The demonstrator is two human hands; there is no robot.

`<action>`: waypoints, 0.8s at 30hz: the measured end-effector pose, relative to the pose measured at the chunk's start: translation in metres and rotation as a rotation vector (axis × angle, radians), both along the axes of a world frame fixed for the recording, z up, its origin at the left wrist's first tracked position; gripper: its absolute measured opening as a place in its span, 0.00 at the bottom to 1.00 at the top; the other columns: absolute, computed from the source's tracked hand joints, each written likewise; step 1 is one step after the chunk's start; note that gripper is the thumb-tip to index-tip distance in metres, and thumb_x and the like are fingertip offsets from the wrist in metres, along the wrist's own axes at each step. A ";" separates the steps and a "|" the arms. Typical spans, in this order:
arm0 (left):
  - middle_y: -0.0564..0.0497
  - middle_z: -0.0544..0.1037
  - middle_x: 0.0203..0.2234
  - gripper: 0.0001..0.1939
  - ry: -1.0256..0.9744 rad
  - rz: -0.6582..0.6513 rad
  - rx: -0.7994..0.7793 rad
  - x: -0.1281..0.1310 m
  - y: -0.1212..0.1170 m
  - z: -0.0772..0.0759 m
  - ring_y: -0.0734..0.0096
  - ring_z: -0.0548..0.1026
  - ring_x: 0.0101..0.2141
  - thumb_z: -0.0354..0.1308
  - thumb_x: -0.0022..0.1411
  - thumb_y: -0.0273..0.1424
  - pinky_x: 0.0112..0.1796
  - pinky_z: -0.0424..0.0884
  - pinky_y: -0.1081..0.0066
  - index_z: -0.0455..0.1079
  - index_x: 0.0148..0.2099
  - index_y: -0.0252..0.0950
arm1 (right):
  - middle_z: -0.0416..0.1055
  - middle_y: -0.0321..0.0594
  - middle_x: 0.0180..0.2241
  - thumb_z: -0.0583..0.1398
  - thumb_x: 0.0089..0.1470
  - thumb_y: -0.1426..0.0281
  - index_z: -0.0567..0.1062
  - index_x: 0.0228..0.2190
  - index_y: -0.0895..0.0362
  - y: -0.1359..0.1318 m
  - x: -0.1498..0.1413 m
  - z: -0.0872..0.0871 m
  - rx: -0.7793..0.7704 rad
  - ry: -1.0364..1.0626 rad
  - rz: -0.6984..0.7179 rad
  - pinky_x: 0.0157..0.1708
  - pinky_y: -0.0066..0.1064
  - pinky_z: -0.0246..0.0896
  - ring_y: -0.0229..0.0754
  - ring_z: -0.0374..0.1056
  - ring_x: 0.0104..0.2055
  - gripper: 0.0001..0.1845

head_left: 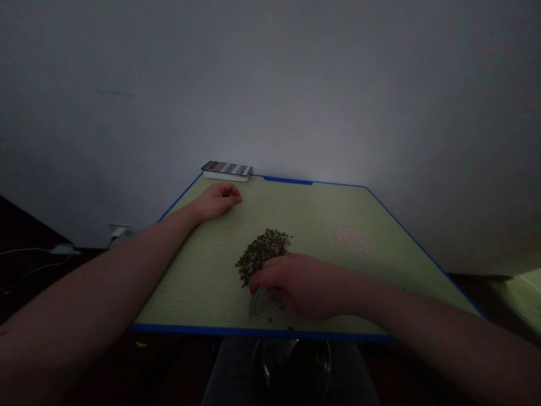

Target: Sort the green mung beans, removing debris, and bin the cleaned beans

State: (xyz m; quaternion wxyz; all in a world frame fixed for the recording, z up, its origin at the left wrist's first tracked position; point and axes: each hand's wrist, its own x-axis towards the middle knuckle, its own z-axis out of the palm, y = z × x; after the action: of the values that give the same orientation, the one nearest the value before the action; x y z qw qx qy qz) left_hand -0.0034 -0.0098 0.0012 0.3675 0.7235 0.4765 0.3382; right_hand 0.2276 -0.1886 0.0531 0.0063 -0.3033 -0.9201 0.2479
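Note:
My right hand is over the near middle of the table, palm down. Its thumb and fingers close on a clear curved piece that looks like plastic, partly hidden under the hand. Touching the fingertips, or just beyond them, spreads a pile of small dark green beans or seeds. A few loose ones lie by the table's front edge. My left hand rests on the table's far left part with its fingers curled in and nothing visible in them.
The pale table has a blue rim. A heap of small pale grains lies on its right side. At the far left corner a phone lies on a white box. A shiny dark bowl sits below the front edge, at my lap.

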 end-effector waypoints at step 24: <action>0.58 0.64 0.16 0.08 0.059 -0.003 0.011 0.002 -0.005 0.006 0.76 0.61 0.19 0.59 0.51 0.34 0.22 0.57 0.74 0.69 0.31 0.35 | 0.77 0.40 0.30 0.56 0.59 0.70 0.77 0.48 0.58 -0.020 0.089 -0.023 -0.027 0.080 -0.656 0.30 0.32 0.61 0.42 0.70 0.30 0.18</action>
State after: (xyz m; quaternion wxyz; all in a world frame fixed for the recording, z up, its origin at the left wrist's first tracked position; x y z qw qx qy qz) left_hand -0.0014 -0.0152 0.0069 0.3499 0.7360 0.4840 0.3189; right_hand 0.3165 -0.2082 0.0297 0.1178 -0.5737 -0.7689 0.2564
